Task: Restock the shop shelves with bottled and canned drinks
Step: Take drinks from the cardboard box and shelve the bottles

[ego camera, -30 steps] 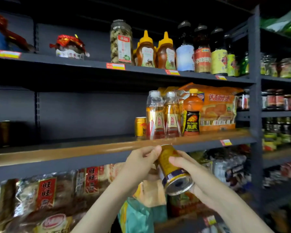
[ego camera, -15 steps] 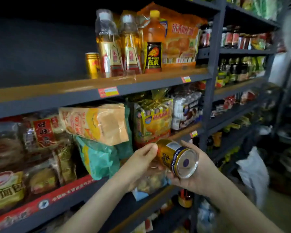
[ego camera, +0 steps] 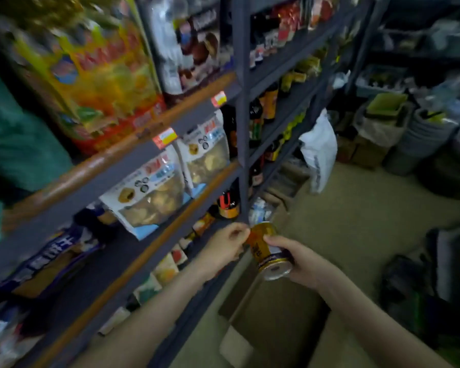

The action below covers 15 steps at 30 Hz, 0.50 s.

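Gripping a gold can (ego camera: 266,251) low beside the shelf post (ego camera: 242,107), the right hand (ego camera: 300,264) curls round its base (silver end toward the camera), while the left hand (ego camera: 227,244) pinches its far end; cardboard box (ego camera: 274,325) below.

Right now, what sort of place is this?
Probably a small grocery shop: grey metal shelving with price tags, stocked with snack bags and dark bottles; left hand and right hand hold a gold drink can.
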Each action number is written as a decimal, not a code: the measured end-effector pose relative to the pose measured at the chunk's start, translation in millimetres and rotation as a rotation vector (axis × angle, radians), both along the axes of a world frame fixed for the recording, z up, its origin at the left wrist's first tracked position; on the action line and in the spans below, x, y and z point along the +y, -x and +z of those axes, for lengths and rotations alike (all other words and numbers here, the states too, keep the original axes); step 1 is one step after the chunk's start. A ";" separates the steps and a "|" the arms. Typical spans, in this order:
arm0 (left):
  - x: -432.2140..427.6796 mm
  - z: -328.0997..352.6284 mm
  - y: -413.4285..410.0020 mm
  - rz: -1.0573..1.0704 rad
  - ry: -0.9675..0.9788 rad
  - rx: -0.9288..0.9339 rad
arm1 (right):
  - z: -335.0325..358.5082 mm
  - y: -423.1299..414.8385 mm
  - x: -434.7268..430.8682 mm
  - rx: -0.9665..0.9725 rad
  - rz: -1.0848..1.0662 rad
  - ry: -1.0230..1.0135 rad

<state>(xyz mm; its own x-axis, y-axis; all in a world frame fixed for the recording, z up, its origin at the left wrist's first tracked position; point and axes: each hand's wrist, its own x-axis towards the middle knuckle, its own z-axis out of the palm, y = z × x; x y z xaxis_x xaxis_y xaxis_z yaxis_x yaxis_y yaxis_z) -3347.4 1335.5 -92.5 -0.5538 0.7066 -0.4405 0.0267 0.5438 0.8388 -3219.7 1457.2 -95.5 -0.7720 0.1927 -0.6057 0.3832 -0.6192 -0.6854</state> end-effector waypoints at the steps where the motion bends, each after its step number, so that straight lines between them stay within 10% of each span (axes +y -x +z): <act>1: 10.9 -30.5 -5.2 -0.011 0.056 0.029 | -33.1 -7.3 11.8 -0.071 -0.050 0.010; 15: 53.9 -580.6 -50.1 -0.553 0.605 0.300 | -642.6 -76.3 21.6 -0.968 -0.217 -0.350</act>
<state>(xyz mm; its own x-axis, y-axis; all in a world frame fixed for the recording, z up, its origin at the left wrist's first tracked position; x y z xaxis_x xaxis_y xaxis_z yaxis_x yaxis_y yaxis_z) -3297.3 1389.4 -673.0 -0.3530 0.6001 -0.7178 0.5921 0.7373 0.3252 -3143.4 1478.7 -738.0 0.0840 0.5524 -0.8294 0.7679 -0.5663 -0.2994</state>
